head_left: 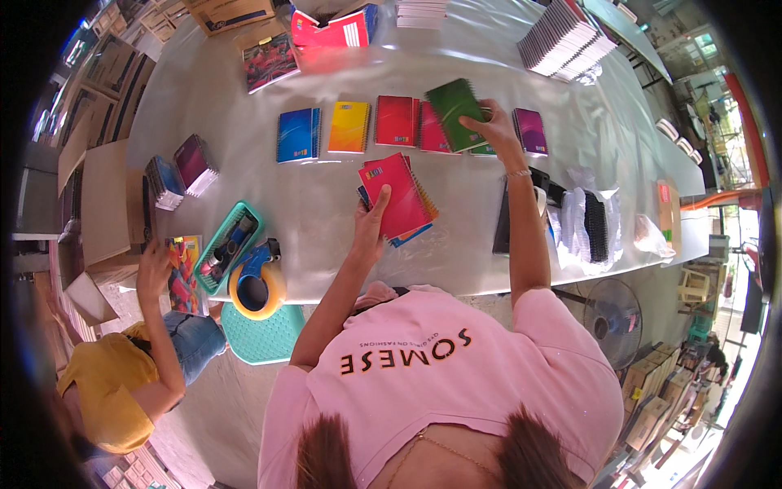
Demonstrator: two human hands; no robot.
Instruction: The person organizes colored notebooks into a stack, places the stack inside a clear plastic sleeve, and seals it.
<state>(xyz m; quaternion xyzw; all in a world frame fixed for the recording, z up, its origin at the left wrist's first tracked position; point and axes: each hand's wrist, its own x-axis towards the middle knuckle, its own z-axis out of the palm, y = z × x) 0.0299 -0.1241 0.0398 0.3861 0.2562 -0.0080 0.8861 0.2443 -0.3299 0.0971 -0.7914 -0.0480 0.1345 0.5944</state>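
Observation:
My left hand [373, 213] is closed around a small fanned stack of spiral notebooks, a pink notebook [394, 186] on top with blue and yellow edges showing below. My right hand [494, 130] grips a green spiral notebook [450, 107], tilted above the row on the table. That row runs left to right: blue notebooks [296, 135], a yellow notebook [349, 127], red notebooks [394, 121], a pink notebook [432, 135], a mostly covered green notebook [482, 150] and a purple notebook [532, 132]. The held green notebook hides part of the pink one.
Left of me are a teal basket [213, 273], a tape dispenser [262, 281], small notebook stacks [194, 165] and cardboard boxes [106, 183]. A yellow-shirted co-worker's hand [153, 273] is beside a colourful booklet [187, 275]. Tall notebook stacks [566, 41] stand far right; plastic-wrapped items [586, 224] lie nearer.

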